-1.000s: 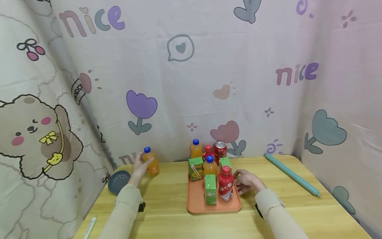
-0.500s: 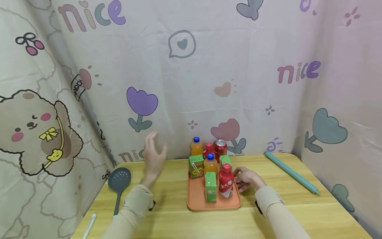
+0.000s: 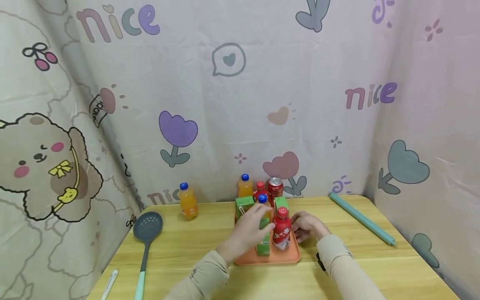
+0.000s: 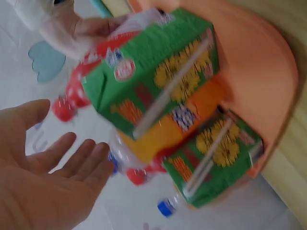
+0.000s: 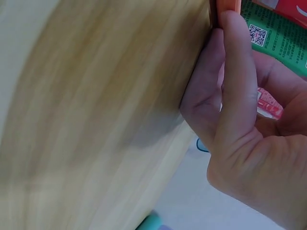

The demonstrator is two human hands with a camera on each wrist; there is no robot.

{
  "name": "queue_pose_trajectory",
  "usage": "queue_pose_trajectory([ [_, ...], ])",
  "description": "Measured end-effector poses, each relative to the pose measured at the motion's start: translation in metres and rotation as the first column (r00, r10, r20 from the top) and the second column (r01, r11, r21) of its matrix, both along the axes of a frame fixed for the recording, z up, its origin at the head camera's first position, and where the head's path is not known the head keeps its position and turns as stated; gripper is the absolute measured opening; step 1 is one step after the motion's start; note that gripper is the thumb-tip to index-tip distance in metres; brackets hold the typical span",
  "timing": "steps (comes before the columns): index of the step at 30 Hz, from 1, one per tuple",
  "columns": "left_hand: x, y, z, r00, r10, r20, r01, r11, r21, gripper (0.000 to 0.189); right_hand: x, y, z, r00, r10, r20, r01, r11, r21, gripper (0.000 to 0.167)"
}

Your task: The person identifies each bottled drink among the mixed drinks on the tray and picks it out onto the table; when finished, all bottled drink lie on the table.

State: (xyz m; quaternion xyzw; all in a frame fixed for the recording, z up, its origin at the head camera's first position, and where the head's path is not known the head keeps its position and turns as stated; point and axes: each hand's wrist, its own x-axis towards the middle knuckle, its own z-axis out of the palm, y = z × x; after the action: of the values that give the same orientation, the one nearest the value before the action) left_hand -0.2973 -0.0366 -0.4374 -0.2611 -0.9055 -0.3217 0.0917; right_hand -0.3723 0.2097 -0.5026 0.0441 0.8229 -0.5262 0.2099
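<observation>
My left hand [image 3: 249,228] is over the left part of the orange tray [image 3: 245,259], fingers spread and loosely bent, holding nothing. In the left wrist view, it hovers beside a green juice box [image 4: 163,72] with a straw and a red bottle [image 4: 76,93]. On the tray's right side, my right hand [image 3: 306,226] grips the rim, fingertips at the orange edge [image 5: 229,5] in the right wrist view. The red bottle [image 3: 281,231] stands right by that hand. An orange-juice bottle with a blue cap [image 3: 262,199] and another green juice box [image 3: 244,202] are partly hidden behind my left hand.
An orange-juice bottle [image 3: 188,203] stands alone at the table's back left. A slotted turner [image 3: 148,227] and a white pen-like stick [image 3: 110,284] lie at left, a teal rod [image 3: 361,218] at right. A red can [image 3: 275,188] stands at the tray's back. A patterned curtain hangs behind.
My left hand has let go of the orange-juice bottle at the back left, lifted away and swung right to the tray. The right hand has stayed at the tray's rim.
</observation>
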Motion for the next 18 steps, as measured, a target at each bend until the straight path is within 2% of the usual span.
queue_pose_trajectory([
  [2,0.003,0.007,-0.002,1.000,0.014,0.002,-0.014,0.996,-0.084,0.049,0.000,0.000,-0.001,1.000,-0.004,0.004,0.004,1.000,-0.008,0.029],
  [6,0.003,0.017,-0.008,0.999,0.030,0.014,-0.028,0.990,-0.138,0.053,0.000,0.000,-0.001,1.000,-0.012,0.002,0.012,1.000,-0.020,0.030],
  [12,0.002,0.029,-0.017,0.998,0.068,0.012,-0.066,0.987,-0.145,0.056,0.003,0.000,0.001,1.000,-0.015,0.000,0.015,1.000,-0.023,0.031],
  [18,-0.001,0.042,-0.028,0.989,0.148,-0.016,-0.149,0.976,-0.160,0.065,0.003,0.000,0.000,1.000,-0.006,0.004,0.006,1.000,-0.010,0.031],
])
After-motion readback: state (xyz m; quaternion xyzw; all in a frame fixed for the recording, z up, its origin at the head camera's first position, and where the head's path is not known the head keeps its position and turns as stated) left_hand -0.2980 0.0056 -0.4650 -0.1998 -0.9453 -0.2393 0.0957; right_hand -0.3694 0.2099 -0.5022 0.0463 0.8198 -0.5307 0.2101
